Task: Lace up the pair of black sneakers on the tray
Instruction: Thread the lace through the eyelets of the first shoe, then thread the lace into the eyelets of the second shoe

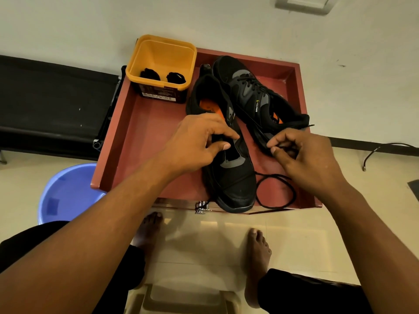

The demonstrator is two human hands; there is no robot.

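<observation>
Two bare feet (257, 248) stand on the pale floor, and both forearms reach over them to a red-brown tray (145, 123). The left hand (201, 141) rests on the near sneaker (233, 184), fingers curled, with thumb and forefinger pinching the upper beside the tongue. This shoe points toe-first at the camera, and its toe hangs over the tray's near edge. The right hand (303, 159) pinches a black lace (276, 191) between thumb and forefinger, its other fingers curled. The lace trails down into a loose loop on the tray floor, just right of that toe. The far sneaker (251, 91) lies behind, already laced, touching the near one. A yellow tub (161, 48) in the tray's far left corner holds two black lace bundles (163, 75). A blue basin (68, 191) sits on the floor to the left.
</observation>
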